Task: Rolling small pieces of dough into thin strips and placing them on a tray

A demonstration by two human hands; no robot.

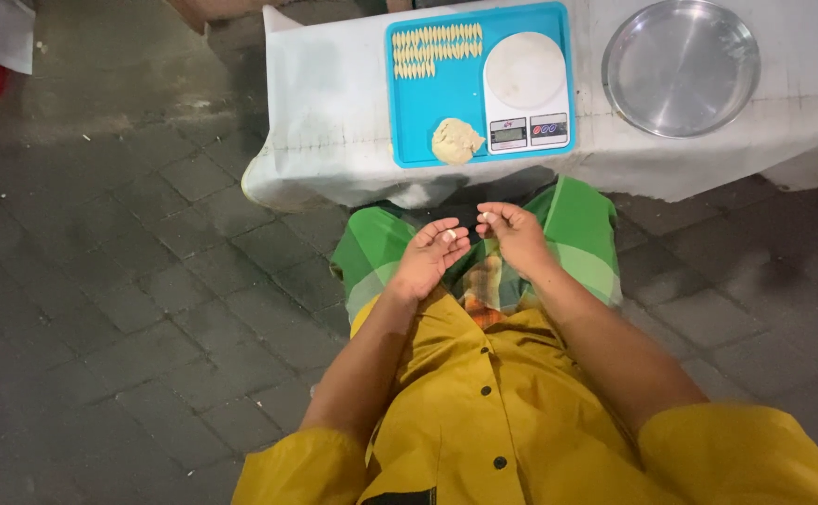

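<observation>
My left hand [430,257] is held palm up over my lap, with a small pale piece of dough [448,236] resting on its fingers. Just to its right, my right hand [512,234] pinches another small bit of dough [488,217] between its fingertips. Both hands hover above my green checked cloth, just below the table's front edge. On the blue tray [423,122] lie rows of several small shaped dough pieces [435,47], a lump of dough [456,140] and a white kitchen scale [526,91].
A low table covered in white cloth [334,122] stands in front of me. A round steel plate [680,65] sits at its right. Grey paving stones [129,309] spread to the left and right.
</observation>
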